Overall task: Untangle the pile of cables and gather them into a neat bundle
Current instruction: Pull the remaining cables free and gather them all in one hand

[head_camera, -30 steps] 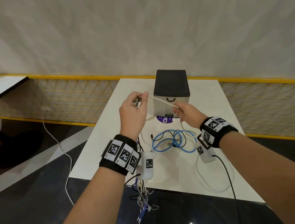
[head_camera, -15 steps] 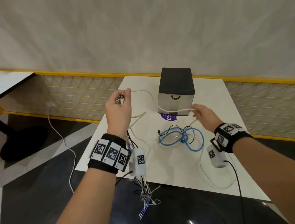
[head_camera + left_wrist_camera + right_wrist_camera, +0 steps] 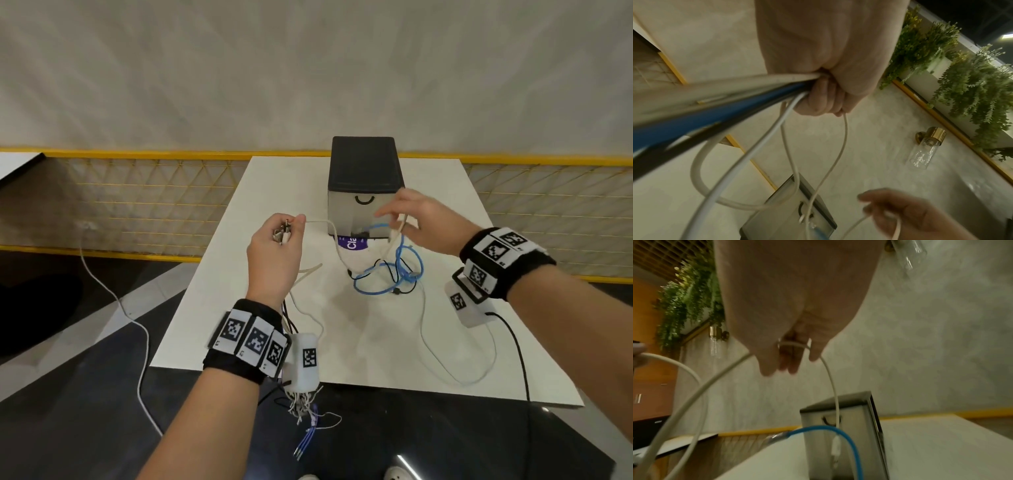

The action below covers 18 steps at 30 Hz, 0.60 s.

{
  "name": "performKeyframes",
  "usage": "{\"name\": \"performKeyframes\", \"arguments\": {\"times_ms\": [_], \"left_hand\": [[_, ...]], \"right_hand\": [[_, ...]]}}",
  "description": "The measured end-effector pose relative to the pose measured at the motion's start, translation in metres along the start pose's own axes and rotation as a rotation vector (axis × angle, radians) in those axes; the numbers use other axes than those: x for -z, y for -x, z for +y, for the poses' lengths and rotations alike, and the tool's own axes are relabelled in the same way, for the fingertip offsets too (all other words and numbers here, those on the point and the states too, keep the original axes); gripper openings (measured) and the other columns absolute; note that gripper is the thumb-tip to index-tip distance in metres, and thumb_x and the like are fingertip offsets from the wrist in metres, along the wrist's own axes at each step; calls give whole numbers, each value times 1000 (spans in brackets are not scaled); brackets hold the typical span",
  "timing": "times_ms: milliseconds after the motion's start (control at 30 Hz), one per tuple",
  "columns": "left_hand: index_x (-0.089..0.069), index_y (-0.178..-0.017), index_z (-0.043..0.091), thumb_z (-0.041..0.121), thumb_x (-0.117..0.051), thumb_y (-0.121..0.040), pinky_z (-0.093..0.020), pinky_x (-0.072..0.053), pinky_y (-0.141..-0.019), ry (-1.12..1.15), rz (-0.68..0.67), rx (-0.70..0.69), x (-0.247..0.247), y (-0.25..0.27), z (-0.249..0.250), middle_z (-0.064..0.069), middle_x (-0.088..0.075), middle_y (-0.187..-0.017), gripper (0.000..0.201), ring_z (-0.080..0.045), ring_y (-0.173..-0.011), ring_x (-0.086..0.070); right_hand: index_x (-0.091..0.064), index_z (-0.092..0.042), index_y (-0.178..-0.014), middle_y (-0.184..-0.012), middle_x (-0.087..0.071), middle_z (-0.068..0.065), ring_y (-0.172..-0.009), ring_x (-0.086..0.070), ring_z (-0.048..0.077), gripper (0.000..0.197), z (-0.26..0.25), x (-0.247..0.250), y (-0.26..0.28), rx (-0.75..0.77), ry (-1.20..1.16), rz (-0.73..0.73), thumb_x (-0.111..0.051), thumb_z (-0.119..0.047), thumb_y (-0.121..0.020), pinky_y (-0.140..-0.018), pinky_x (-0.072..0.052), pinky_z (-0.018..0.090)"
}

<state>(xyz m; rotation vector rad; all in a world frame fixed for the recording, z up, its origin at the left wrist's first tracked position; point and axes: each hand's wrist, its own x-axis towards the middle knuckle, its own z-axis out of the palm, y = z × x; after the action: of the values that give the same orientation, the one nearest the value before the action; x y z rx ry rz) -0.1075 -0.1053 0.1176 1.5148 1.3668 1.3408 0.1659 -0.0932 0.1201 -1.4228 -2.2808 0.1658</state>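
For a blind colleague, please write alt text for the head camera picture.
Over a white table, the left hand grips several cable ends while the right hand lifts a white cable from a blue and black tangle. A small black-topped drawer box stands behind.

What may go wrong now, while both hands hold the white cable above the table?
1. The right hand lifts the white cable while the blue cable and a black cable cross it below; pulling may tighten the tangle.
2. A taut cable could drag against the small drawer box and shift it.
3. The left hand grips several cable ends; some may slip out.
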Motion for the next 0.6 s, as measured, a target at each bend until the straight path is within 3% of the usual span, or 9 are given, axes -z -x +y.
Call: {"name": "performKeyframes", "arguments": {"times_ms": [100, 167, 267, 367, 500, 600], "left_hand": [[-61, -80, 19, 34, -61, -95, -21, -37, -67, -6, -28, -2, -1, 3, -1, 14, -52, -67, 21, -7, -67, -47], [-59, -77, 22, 33, -61, -95, -19, -37, -65, -2, -38, -4, 0, 5, -1, 14, -51, -65, 22, -7, -65, -46], [-57, -72, 26, 33, -62, -95, -16, -36, -62, -6, -35, -1, 3, 7, -3, 15, -50, -61, 24, -6, -63, -46], [-58, -73, 25, 34, -62, -95, -13, -36, -61, -9, -30, 5, 4, 8, -4, 16, -51, -61, 24, -5, -63, -46], [-58, -75, 22, 32, -61, -95, -10, -36, -61, -16, -37, -21, 3, 12, -3, 13, -52, -65, 23, -5, -64, -45], [-57, -74, 23, 31, -62, -95, -11, -35, -59, -6, -24, -25, 4, 13, -1, 13, -50, -62, 23, -4, -60, -43]], "right_hand": [[-65, -15, -117, -106, -57, 5, -102, -55, 23, 28, 13, -14, 9, -193, 156, -433, -53, -8, -92, -91, -44, 31], [-67, -14, -113, -114, -54, 6, -111, -51, 24, 29, 21, -22, 18, -242, 269, -536, -48, -6, -93, -94, -43, 31], [-69, -12, -112, -117, -53, 5, -113, -48, 24, 31, 26, -27, 25, -200, 335, -409, -50, -1, -90, -93, -38, 25], [-73, -5, -106, -125, -51, 12, -127, -43, 34, 26, 27, -31, 26, -163, 407, -266, -56, 0, -87, -108, -32, 39], [-70, -2, -108, -148, -34, 20, -146, -12, 38, 22, 25, -40, 26, -236, 479, -226, -58, -4, -89, -117, -18, 48], [-69, 0, -108, -145, -39, 20, -144, -20, 38, 22, 9, -39, 28, -272, 334, -89, -56, -2, -91, -115, -25, 46]]}}
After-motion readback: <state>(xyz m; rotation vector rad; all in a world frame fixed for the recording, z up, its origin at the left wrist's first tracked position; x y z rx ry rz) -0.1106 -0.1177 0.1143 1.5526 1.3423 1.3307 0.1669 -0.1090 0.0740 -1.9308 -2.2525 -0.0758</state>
